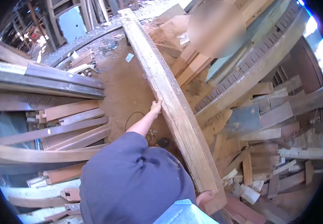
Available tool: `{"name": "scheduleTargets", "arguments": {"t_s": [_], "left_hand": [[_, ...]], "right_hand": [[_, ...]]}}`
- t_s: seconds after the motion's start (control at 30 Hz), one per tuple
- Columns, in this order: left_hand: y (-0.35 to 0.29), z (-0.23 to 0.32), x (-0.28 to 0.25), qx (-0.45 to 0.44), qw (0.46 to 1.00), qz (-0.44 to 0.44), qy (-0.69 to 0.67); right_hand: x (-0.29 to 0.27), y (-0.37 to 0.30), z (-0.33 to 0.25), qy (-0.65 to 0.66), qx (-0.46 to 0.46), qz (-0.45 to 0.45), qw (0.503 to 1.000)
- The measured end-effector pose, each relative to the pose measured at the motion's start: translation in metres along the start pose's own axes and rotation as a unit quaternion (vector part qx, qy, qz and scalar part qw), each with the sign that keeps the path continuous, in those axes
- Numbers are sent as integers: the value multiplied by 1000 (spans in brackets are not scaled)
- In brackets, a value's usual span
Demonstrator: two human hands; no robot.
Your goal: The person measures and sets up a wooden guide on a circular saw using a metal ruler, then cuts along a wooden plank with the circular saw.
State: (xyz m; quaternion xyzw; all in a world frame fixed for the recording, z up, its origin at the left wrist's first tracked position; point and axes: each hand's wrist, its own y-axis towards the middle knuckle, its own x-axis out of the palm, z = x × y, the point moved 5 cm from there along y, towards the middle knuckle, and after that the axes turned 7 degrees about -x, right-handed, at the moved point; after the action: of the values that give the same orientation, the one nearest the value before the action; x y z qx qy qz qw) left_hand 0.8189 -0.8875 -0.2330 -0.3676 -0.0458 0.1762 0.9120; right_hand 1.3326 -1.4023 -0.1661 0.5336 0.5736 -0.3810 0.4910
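Observation:
A long, thick wooden beam (pixel 176 115) runs from near my body at the lower right up to the far top middle, slanting leftward. Its pale face is scuffed, with a dark line along the grain. My left hand (pixel 156 107), arm stretched out, grips the beam's left edge about midway along. Close to my body, my right hand (pixel 205 196) grips the near end; part of that hand is hidden. Below the beam, by my left forearm, a thin wire loop (pixel 131 116) lies on the brown dirt floor (pixel 122 87).
Stacked planks (pixel 68 127) jut in from the left. On the right, a long timber with a row of notches (pixel 243 71) slants past a heap of wood offcuts (pixel 281 149). A light-blue panel (pixel 71 25) stands at the far left. Sawdust (pixel 169 31) is piled beyond the beam.

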Motion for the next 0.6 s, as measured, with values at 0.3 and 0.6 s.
{"name": "scheduleTargets", "arguments": {"t_s": [0.3, 0.6], "left_hand": [[26, 8, -16, 225, 930, 208, 201], [-59, 81, 78, 564, 512, -112, 638]], "right_hand": [[0, -6, -37, -91, 13, -56, 994], [-7, -17, -80, -54, -121, 9, 991]]}}
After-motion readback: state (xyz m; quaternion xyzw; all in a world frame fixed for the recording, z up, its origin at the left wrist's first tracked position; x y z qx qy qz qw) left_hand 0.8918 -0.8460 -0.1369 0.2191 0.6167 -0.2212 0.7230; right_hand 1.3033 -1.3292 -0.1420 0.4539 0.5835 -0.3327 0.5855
